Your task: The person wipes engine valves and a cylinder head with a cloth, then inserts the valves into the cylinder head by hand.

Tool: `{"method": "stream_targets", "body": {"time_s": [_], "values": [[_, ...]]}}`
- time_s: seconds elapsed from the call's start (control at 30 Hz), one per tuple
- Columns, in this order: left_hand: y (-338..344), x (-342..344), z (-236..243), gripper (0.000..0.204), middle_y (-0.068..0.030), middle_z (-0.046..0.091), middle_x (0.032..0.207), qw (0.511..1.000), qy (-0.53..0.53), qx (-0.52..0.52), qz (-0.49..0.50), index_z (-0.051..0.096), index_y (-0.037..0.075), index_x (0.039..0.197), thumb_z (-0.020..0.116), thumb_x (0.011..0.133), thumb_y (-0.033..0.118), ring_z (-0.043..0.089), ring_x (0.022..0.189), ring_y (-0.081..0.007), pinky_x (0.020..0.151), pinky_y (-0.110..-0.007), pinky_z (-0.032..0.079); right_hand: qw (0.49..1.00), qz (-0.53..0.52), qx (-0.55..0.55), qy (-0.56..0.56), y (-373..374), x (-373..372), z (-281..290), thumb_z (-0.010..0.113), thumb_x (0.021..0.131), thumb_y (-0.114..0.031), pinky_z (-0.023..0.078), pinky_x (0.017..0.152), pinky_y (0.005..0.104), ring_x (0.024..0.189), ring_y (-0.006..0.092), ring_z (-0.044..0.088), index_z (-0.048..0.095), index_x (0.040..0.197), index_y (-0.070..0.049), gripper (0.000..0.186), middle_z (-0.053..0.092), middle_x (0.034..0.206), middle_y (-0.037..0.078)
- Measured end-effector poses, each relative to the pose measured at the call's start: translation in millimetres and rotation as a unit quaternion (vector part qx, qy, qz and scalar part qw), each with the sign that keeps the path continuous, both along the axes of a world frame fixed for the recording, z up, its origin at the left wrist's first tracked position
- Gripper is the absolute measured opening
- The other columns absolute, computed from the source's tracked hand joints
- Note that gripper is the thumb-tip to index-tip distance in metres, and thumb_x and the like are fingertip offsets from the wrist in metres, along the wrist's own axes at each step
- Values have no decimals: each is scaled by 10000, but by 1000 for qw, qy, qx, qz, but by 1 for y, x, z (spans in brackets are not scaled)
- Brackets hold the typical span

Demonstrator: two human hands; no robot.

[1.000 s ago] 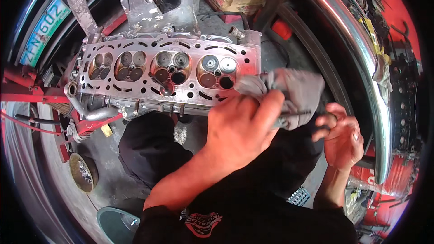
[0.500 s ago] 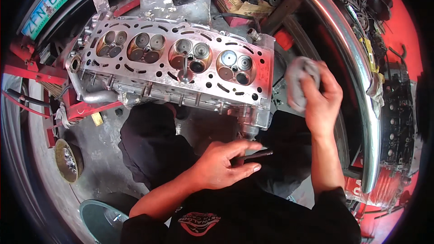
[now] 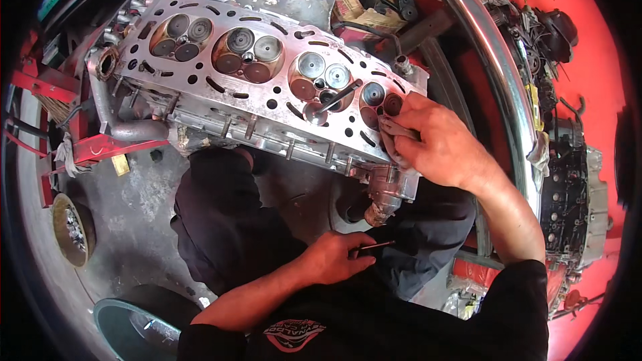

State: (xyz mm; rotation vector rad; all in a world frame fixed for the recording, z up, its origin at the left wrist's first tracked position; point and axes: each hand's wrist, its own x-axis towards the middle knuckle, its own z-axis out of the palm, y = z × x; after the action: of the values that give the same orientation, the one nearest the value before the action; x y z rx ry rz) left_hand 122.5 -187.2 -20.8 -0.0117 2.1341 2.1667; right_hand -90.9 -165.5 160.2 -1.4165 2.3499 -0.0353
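An aluminum cylinder head [image 3: 207, 83] lies across the upper middle, showing several combustion chambers with round valves. A loose valve [image 3: 317, 112] rests on its face near the third chamber, stem angled up-right. My right hand [image 3: 435, 140] is closed on a grey cloth [image 3: 394, 144], pressed onto the rightmost chamber [image 3: 374, 97]; part of that chamber is hidden by the fingers. My left hand [image 3: 334, 261] is low, over my dark-trousered legs, closed around a thin rod-like tool [image 3: 380, 245]. A metal outlet housing [image 3: 391, 190] hangs from the head's near right end.
A curved chrome bar [image 3: 491, 53] runs down the right, beside a dark engine part [image 3: 562, 207] and red panel [image 3: 575, 73]. A red frame [image 3: 100, 150] is at left. A bowl of small parts [image 3: 87, 230] and grey-green tub [image 3: 107, 317] sit low left. A cardboard box [image 3: 351, 10] is behind.
My left hand has dropped from the cloth to my lap with the tool. My right hand took the cloth and moved it onto the rightmost chamber. The view has shifted slightly.
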Motion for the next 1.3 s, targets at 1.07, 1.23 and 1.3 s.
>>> {"method": "stream_targets", "body": {"time_s": [1.07,1.23,1.3], "values": [[20,3,-10,292,-146,681,847,986,109,-120,-43,617,81,1096,649,866,259,677,784,-331,693,-443,552,851,424,-135,279,17,-56,-16,712,636,-145,506,799,389,964,275,558,729,999,-168,365,577,1125,69],[11,2,-5,282,-135,676,857,984,77,-150,-62,612,70,1085,636,873,256,673,805,-331,690,-438,548,844,447,-74,286,15,-55,-10,710,654,-129,501,798,380,940,269,553,731,1021,-173,370,574,1067,60],[11,4,-2,285,-134,676,862,985,82,-142,-58,611,67,1084,637,872,256,673,809,-327,693,-437,546,895,374,-55,238,18,-49,-15,680,716,-160,483,818,367,989,248,558,718,1027,-176,313,575,1074,36]]}}
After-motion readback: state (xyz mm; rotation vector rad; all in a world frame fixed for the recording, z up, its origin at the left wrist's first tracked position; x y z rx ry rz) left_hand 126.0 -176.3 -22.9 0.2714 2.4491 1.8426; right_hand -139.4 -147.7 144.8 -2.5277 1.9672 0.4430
